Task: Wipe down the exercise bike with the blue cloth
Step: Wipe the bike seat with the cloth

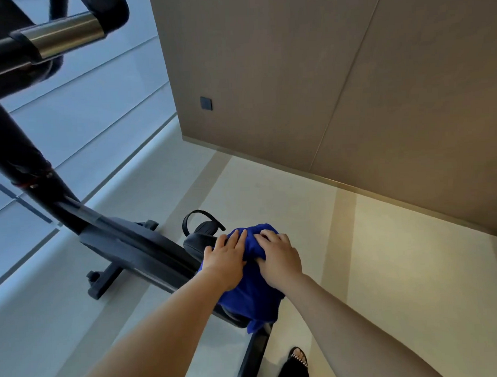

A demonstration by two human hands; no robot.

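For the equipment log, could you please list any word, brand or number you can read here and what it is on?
None can be read.
The exercise bike shows no brand or number; a small red mark on it is too blurred to tell.
The blue cloth and the dark wall plate are plain.

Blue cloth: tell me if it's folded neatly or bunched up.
Bunched up: the blue cloth lies rumpled under the left hand and right hand, one end hanging loose.
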